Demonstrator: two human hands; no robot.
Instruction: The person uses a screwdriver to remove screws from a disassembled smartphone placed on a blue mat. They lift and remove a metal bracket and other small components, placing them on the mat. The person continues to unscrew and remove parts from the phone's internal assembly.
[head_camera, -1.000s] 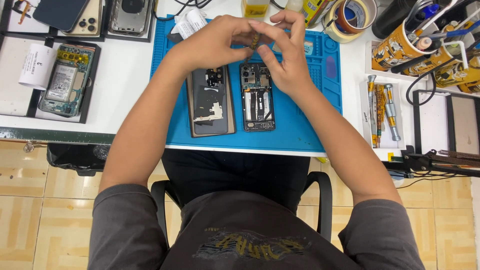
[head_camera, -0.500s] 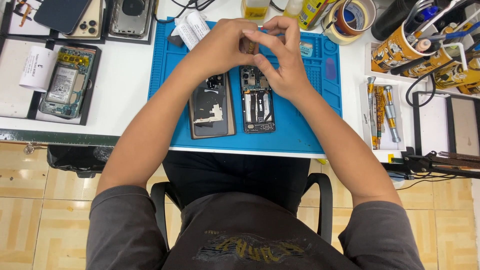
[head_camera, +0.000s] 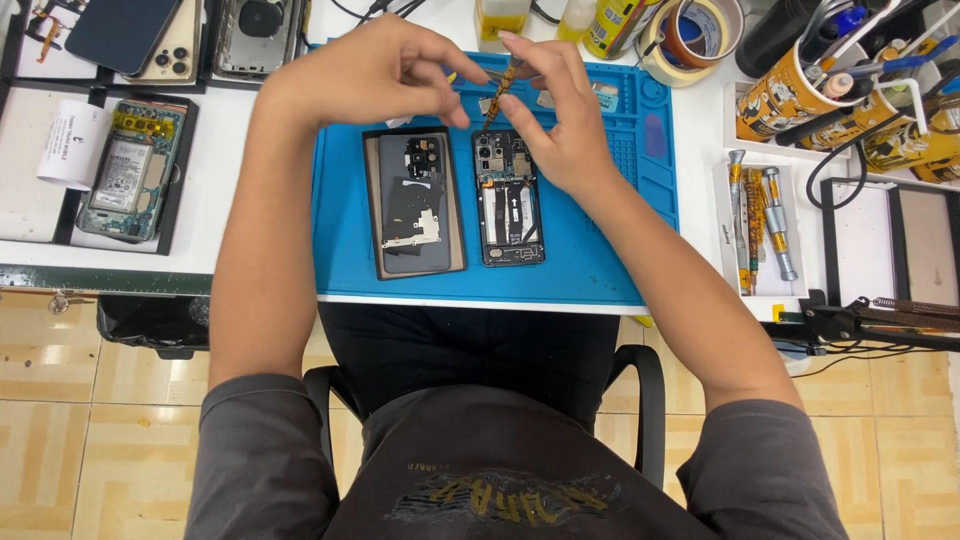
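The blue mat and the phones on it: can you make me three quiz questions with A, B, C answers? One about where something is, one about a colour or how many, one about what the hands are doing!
1. Where is the opened phone with bare insides?
A. on the blue mat
B. on the floor
C. in a cup

2. What colour are the tool cups at the right?
A. green
B. orange
C. purple

3. What does the right hand do?
A. lies flat on the table
B. pinches a thin flat strip above the phone
C. holds a cup

Answers:
1. A, it lies on the mat beside the grey back cover.
2. B, they are orange with patterns.
3. B, its fingertips close on the strip, with the left hand close by.
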